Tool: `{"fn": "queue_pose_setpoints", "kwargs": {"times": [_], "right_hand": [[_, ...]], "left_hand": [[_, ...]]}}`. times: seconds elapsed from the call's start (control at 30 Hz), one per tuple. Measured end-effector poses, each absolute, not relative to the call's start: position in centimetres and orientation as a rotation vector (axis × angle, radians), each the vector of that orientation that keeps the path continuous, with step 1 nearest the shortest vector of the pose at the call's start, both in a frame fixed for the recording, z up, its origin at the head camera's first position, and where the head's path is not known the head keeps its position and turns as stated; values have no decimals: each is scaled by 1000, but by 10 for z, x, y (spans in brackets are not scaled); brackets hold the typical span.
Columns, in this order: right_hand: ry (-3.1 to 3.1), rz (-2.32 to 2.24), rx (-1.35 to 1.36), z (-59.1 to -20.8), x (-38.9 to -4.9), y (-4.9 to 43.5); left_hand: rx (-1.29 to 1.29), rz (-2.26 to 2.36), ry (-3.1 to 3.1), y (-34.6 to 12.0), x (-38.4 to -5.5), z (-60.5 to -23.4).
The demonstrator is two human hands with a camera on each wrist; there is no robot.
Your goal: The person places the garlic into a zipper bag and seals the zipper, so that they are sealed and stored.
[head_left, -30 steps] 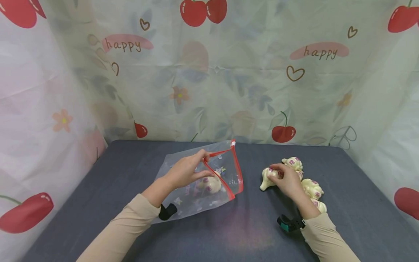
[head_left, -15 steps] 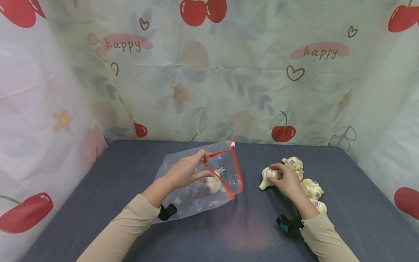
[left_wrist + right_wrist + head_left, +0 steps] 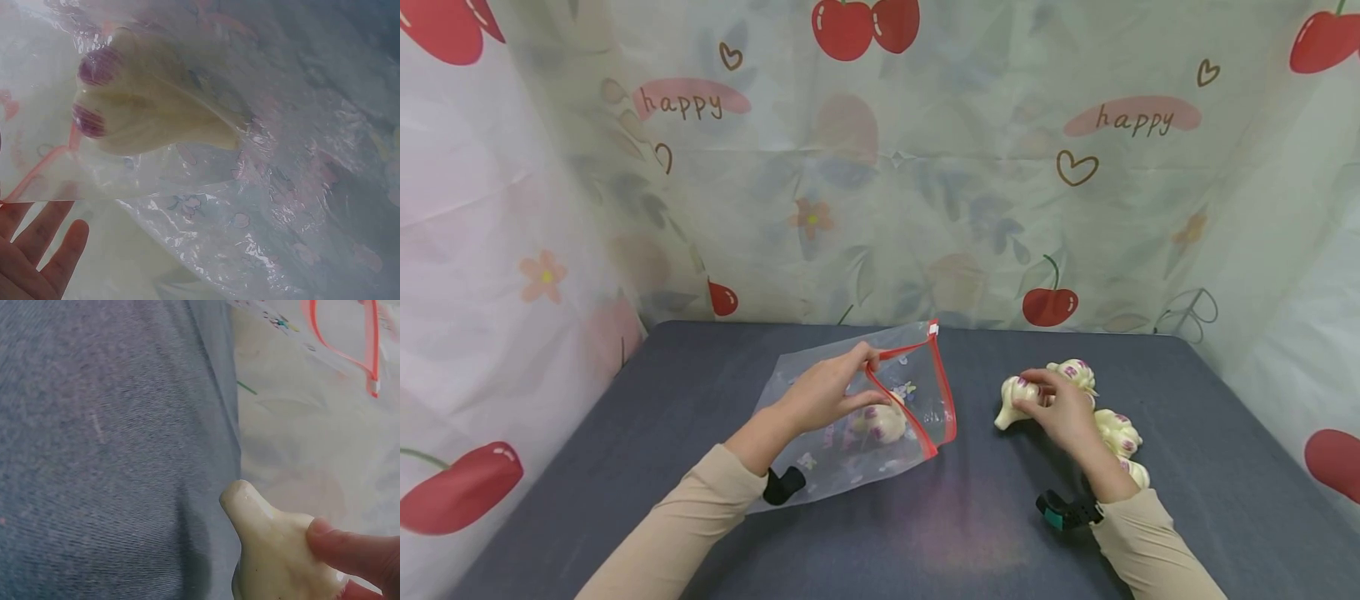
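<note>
My left hand [image 3: 820,389] holds the mouth of a clear zip bag [image 3: 850,479] with red edging, its fingers at the upper rim and its thumb lower down, so the mouth gapes. Inside the bag lies one garlic bulb [image 3: 886,423], purple-tipped and pale, seen through the plastic in the left wrist view too. Over to the right, my right hand [image 3: 1063,410] pinches another garlic bulb [image 3: 1013,400] between thumb and fingers. The right wrist view shows that bulb's pale stem [image 3: 247,503] pointing away from the thumb [image 3: 344,547].
Several more garlic bulbs [image 3: 1116,432] lie in a rough column beside and behind the right hand, partly covered by it. Dark cloth covers the table [image 3: 970,533]. A printed curtain [image 3: 895,208] hangs behind it, with a thin looped cord [image 3: 1187,312] at back right.
My right hand has risen slightly with the garlic bulb, away from me. The left hand and the zip bag stay where they were.
</note>
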State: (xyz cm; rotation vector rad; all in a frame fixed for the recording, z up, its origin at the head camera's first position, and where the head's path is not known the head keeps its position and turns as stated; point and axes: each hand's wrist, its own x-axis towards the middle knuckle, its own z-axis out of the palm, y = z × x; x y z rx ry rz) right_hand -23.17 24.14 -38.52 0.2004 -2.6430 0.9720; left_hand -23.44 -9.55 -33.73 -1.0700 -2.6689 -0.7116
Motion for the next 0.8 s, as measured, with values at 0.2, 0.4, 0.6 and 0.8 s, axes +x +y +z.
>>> {"fn": "queue_pose_setpoints", "kwargs": {"times": [0.2,0.4,0.6,0.8], "right_hand": [[-2639,1006,181,-376,-229,240],[-2628,1011,167,-367,-225,237],[-2583,997,183,-361,-224,234],[-2565,992,189,-356,-222,233]], "left_hand": [[-1061,-704,-2655,-96,-234,-337],[-1047,-693,-2665,-96,-234,-338],[-1066,-694,-2639,-96,-235,-337],[-1065,-694,-2643,-96,-234,-336]]}}
